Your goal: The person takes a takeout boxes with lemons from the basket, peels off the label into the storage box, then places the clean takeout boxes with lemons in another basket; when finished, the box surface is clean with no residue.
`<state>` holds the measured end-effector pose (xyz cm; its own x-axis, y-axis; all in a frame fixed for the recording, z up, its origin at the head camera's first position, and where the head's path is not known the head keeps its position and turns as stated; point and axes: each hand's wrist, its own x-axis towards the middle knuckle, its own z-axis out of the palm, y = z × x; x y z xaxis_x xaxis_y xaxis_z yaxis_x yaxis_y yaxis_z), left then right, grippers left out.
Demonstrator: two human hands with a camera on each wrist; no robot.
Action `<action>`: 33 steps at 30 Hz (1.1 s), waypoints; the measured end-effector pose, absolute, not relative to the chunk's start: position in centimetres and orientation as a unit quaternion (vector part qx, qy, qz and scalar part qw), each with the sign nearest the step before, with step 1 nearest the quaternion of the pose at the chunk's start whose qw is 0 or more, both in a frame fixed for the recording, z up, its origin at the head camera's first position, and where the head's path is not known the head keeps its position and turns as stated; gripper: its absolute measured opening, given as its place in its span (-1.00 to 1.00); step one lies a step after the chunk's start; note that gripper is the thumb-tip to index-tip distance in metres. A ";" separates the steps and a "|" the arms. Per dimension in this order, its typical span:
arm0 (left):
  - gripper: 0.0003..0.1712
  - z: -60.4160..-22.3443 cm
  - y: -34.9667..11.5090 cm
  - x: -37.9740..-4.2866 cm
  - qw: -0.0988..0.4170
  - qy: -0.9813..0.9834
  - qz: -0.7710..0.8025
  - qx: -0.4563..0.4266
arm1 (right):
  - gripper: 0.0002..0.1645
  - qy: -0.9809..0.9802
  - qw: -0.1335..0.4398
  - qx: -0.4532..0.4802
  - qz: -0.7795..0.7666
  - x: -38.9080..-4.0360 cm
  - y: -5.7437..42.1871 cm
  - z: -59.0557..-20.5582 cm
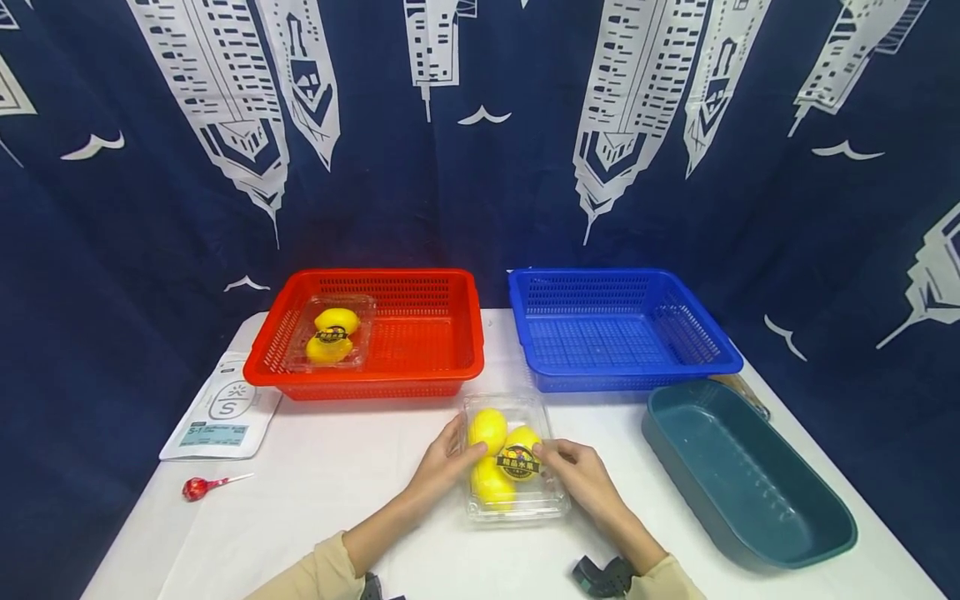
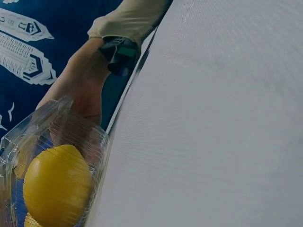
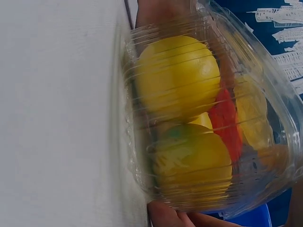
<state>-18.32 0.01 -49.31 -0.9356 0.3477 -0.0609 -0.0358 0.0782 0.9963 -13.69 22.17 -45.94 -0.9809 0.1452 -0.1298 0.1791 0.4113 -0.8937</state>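
A clear plastic clamshell box of lemons [image 1: 480,504] is at the middle front of the white table, three yellow lemons [image 1: 488,430] showing through its closed lid. A black round label [image 1: 517,463] is on the lid. My left hand [image 1: 442,461] grips the box's left side, its thumb over the lid. On the right side my right hand [image 1: 587,477] holds the box, thumb and finger by the label. Ribbed clear walls and a lemon [image 2: 57,184] show close up in the left wrist view. In the right wrist view, lemons [image 3: 179,78] fill the box; the fingertips underneath are partly hidden.
Back left stands a red basket [image 1: 408,385] holding another clear box of lemons [image 1: 330,337]. Beside it is a blue basket [image 1: 630,382]; a dark green tub [image 1: 750,492] is at right. A white pouch [image 1: 225,410] and a red lollipop [image 1: 197,488] lie at left.
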 end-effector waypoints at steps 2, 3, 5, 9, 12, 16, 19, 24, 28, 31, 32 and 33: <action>-0.01 -49.4 0.2 -18.4 0.140 0.719 0.672 0.115 | -0.34 0.842 0.019 0.099 -0.530 -13.9 22.4 -45.8; -0.01 -49.4 0.3 -18.4 0.138 0.717 0.673 0.117 | -0.34 0.842 0.021 0.100 -0.529 -14.0 22.5 -45.7; -0.01 -49.5 0.0 -18.5 0.136 0.715 0.676 0.119 | -0.32 0.844 0.024 0.099 -0.526 -14.1 22.3 -45.8; -0.01 -49.9 -0.1 -18.6 0.136 0.713 0.677 0.123 | -0.31 0.845 0.026 0.102 -0.524 -14.1 22.3 -45.8; -0.02 -50.1 0.0 -18.6 0.133 0.712 0.677 0.128 | -0.31 0.845 0.030 0.101 -0.524 -14.1 22.3 -45.9; -0.06 -49.9 -0.1 -18.7 0.125 0.713 0.676 0.136 | -0.32 0.847 0.037 0.094 -0.521 -14.1 22.2 -45.5; -0.06 -49.8 0.0 -18.8 0.125 0.713 0.676 0.140 | -0.27 0.864 0.032 0.087 -0.495 -14.1 22.4 -44.8; -0.03 -50.0 0.0 -19.0 0.128 0.710 0.677 0.143 | -0.17 0.908 -0.041 0.054 -0.414 -14.3 22.5 -43.2; -0.04 -50.2 -0.1 -19.0 0.126 0.710 0.677 0.148 | -0.33 0.926 -0.085 -0.014 -0.367 -14.4 21.9 -42.0; -0.03 -50.2 -0.1 -19.1 0.127 0.711 0.675 0.147 | -0.47 0.937 -0.075 -0.055 -0.338 -14.6 21.2 -41.2; -0.04 -50.1 -0.1 -19.1 0.127 0.712 0.674 0.147 | -0.50 0.940 -0.068 -0.063 -0.329 -14.7 21.0 -40.9; -0.04 -50.1 -0.2 -19.1 0.127 0.712 0.675 0.148 | -0.53 0.943 -0.062 -0.067 -0.320 -14.9 20.8 -40.8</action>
<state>-19.10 -0.15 -50.10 -0.9241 0.3818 0.0182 0.0386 0.0460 0.9982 -14.87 20.78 -40.75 -0.9832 -0.0868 0.1605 -0.1665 0.7865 -0.5947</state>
